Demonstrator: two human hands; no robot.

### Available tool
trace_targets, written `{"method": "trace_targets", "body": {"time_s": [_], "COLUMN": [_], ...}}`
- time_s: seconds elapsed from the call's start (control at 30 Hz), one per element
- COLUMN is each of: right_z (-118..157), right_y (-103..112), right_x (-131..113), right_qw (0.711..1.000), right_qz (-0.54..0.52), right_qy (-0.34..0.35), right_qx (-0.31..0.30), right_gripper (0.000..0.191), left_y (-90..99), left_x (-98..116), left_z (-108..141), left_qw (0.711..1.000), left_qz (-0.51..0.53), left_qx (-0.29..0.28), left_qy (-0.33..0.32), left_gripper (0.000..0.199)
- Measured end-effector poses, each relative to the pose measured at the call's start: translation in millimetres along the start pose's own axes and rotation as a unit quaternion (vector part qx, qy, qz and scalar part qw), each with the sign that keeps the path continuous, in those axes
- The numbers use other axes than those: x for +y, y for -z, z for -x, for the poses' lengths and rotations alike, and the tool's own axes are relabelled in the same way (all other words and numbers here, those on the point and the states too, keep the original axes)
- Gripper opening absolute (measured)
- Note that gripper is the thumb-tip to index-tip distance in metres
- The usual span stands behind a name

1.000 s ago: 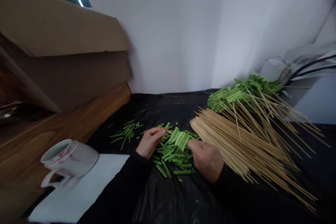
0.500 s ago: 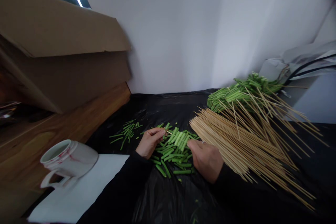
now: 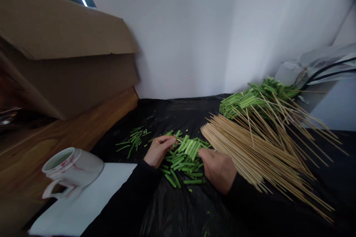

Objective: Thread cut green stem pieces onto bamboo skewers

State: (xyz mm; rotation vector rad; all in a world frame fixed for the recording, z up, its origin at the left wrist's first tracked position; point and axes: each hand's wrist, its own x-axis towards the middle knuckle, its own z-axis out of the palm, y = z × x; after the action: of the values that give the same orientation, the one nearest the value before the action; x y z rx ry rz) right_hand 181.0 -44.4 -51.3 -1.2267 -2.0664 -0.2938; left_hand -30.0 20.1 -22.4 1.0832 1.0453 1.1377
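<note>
Several cut green stem pieces (image 3: 190, 147) lie side by side in a row between my hands, and a thin wooden skewer (image 3: 179, 140) shows at the row's left end. My left hand (image 3: 159, 150) pinches that skewer between thumb and fingers. At the row's right end, my right hand (image 3: 218, 168) is closed with its back turned up; its fingertips are partly hidden, and what they grip cannot be made out. Beneath the row spreads a loose pile of green pieces (image 3: 174, 178) on black plastic sheeting (image 3: 178, 113).
Right of my hands lies a large bundle of bare skewers (image 3: 250, 148), with skewered green stems (image 3: 247, 98) behind it. A stained white mug (image 3: 80, 166) stands at left near white paper (image 3: 91, 207). Behind it is a cardboard box (image 3: 83, 77). A few thin green scraps (image 3: 135, 139) lie left of centre.
</note>
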Motion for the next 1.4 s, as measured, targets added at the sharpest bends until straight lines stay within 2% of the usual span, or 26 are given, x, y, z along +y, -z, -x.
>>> {"method": "trace_targets", "body": {"time_s": [0.4, 0.83, 1.03, 1.17, 1.33, 1.4], "right_z": [-1.1, -0.8, -1.0, -1.4, -2.2, -2.7], "right_y": [2.2, 3.9, 4.8, 4.3, 3.6, 3.4], "right_x": [-2.3, -4.6, -5.7, -4.1, -4.0, -3.8], "right_qw": [1.000, 1.000, 1.000, 1.000, 1.000, 1.000], "right_qz": [-0.002, 0.001, -0.008, 0.000, -0.001, -0.003], "right_qy": [0.004, 0.008, 0.009, 0.007, 0.003, 0.000], "right_qx": [0.005, -0.003, -0.002, 0.006, 0.002, -0.003], "right_gripper": [0.026, 0.024, 0.024, 0.022, 0.024, 0.024], "left_y": [-0.1, -4.5, -9.2, -8.4, -10.2, -9.8], "left_x": [1.5, -1.1, -3.0, -1.3, 0.5, 1.3], "left_z": [1.5, 4.8, 7.1, 7.1, 8.9, 8.3], "left_qw": [1.000, 0.999, 0.998, 0.999, 0.997, 0.997], "left_qz": [0.022, -0.017, 0.022, -0.001, -0.050, -0.053], "left_qx": [-0.012, -0.030, -0.053, -0.041, -0.053, -0.036], "left_qy": [0.019, 0.014, 0.034, 0.011, -0.021, -0.032], "left_gripper": [0.025, 0.022, 0.023, 0.023, 0.023, 0.023]}}
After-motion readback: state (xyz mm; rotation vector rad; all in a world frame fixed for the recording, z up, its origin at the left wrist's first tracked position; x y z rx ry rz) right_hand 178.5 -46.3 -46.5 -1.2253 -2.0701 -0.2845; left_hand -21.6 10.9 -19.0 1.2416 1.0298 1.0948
